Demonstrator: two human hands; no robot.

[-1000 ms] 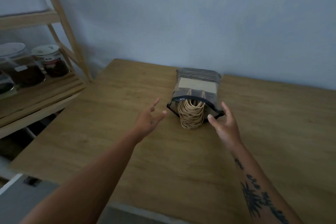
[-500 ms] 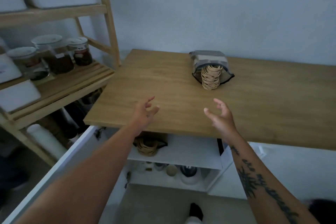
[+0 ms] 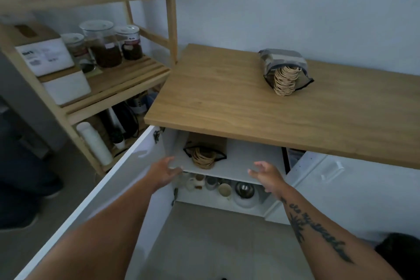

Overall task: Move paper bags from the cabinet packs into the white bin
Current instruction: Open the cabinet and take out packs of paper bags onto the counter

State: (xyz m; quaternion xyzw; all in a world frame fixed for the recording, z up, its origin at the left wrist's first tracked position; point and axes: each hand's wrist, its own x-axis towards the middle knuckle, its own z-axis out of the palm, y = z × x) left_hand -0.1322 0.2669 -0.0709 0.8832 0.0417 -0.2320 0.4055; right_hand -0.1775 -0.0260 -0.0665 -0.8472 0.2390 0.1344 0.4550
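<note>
One clear pack of brown paper bags [image 3: 285,68] lies on the wooden countertop [image 3: 227,102], its twisted rope handles spilling out toward me. A second pack of paper bags [image 3: 204,154] sits on the upper shelf [image 3: 245,161] inside the open white cabinet below. My left hand [image 3: 164,173] hovers at the shelf's front edge, just left of that pack, fingers spread and empty. To the pack's right, my right hand [image 3: 266,175] is held out the same way, also empty. No white bin appears in view.
The cabinet's left door [image 3: 109,188] swings open toward me; another white door [image 3: 329,177] stands at the right. Mugs and bowls [image 3: 222,188] fill the lower shelf. A wooden rack [image 3: 109,79] with jars [image 3: 104,43] and white boxes stands on the left.
Both hands let go of the countertop pack and dropped down to the open cabinet's upper shelf. The view tilted downward, bringing the cabinet interior and second pack into sight.
</note>
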